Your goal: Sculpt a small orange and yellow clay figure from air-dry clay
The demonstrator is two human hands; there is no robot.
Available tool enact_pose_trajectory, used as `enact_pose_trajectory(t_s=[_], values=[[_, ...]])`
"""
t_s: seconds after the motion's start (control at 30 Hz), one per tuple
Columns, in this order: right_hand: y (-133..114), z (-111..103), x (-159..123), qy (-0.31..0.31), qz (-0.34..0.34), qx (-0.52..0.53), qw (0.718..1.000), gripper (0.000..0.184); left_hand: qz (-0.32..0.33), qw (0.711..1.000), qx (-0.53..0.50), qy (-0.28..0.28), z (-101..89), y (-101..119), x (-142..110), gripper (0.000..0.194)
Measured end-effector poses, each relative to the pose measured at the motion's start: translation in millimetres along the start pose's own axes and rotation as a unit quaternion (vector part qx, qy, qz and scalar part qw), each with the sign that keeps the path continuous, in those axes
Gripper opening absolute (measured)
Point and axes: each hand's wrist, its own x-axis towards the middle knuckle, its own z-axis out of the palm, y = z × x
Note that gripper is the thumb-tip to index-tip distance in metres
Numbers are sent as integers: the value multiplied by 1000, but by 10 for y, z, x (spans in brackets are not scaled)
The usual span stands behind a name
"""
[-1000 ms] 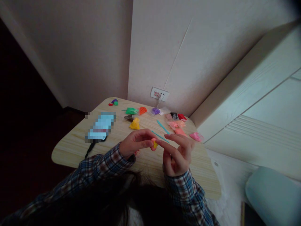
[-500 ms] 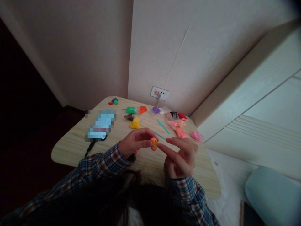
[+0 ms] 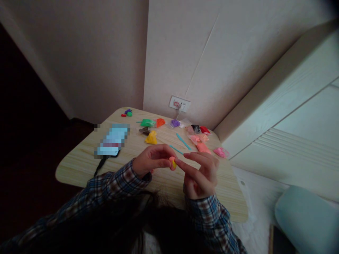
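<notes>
Between the thumb and fingers of my left hand (image 3: 149, 160) is a small pink clay piece (image 3: 173, 167) with yellow on its face, held above the table. My right hand (image 3: 202, 173) comes in from the other side, its index fingertip pressed on the yellow part. The remaining right fingers are apart and hold nothing. Just beyond the hands lie a blue clay knife (image 3: 183, 141) and a thin blue clay tool (image 3: 176, 149), its near end close to the right fingers. A bag of yellow clay (image 3: 151, 137) sits behind my left hand.
Bags of green clay (image 3: 148, 122), orange clay (image 3: 160, 122), purple clay (image 3: 175, 123) and pink clay (image 3: 220, 152) lie across the wooden table (image 3: 76, 165). A blurred-out phone (image 3: 112, 139) with a black strap is at left. A wall socket (image 3: 179, 103) is behind.
My right index finger drew slightly back from the clay piece, showing dark marks on the yellow, and now touches it again. My left hand has kept its hold.
</notes>
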Motion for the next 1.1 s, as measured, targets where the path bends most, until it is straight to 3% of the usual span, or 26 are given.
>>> enact_pose_trajectory(t_s=[0.17, 0.33, 0.57, 1.1], values=[[-8, -8, 11, 8, -8, 1, 1000, 37, 0, 1000, 18, 3, 9, 15, 8, 24], [2, -11, 14, -24, -2, -12, 1000, 38, -11, 999, 24, 23, 15, 17, 6, 25], [22, 6, 13, 10, -23, -10, 1000, 38, -12, 1000, 5, 24, 6, -1, 0, 25], [-12, -17, -26, 7, -17, 1, 1000, 38, -40, 998, -20, 46, 16, 4, 2, 33]])
